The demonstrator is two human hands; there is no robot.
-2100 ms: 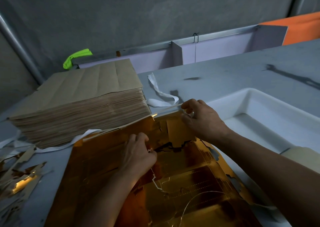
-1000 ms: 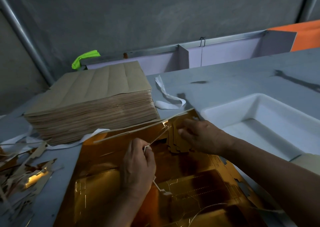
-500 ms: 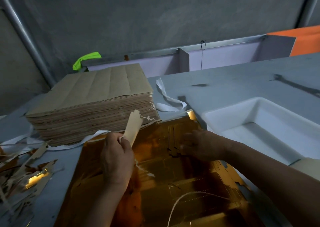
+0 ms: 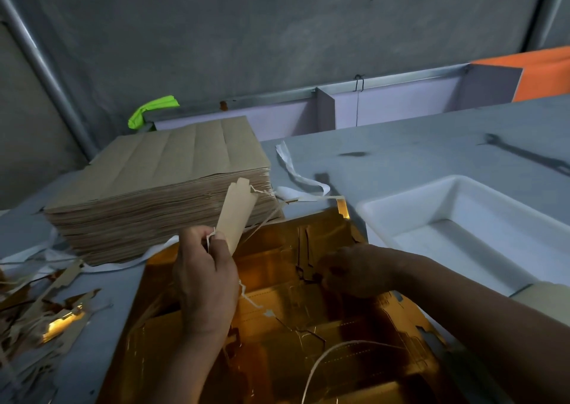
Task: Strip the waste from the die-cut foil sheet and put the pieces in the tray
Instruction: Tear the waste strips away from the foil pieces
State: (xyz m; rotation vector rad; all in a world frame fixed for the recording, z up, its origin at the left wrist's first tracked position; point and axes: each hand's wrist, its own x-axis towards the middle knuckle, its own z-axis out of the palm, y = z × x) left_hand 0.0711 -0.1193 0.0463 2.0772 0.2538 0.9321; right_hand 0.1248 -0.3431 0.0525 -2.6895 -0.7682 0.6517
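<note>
Left hand [image 4: 205, 283] is up off the sheet, thumb and fingers pinching a tan waste strip [image 4: 237, 217] that stands upright in front of the stack of brown sheets [image 4: 148, 184]. The gold foil sheet [image 4: 339, 326] lies flat on the grey table [image 4: 401, 156], just beside the white tray [image 4: 447, 206]. Right hand [image 4: 354, 269] rests on the foil's far part. It's too dark there to tell whether the fingers pinch or only press. A scrap pile [image 4: 46, 311] sits at the left.

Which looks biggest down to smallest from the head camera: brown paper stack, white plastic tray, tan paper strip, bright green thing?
1. brown paper stack
2. white plastic tray, partly cut off at the edge
3. tan paper strip
4. bright green thing, which is farther back, so this last pair is unsure
</note>
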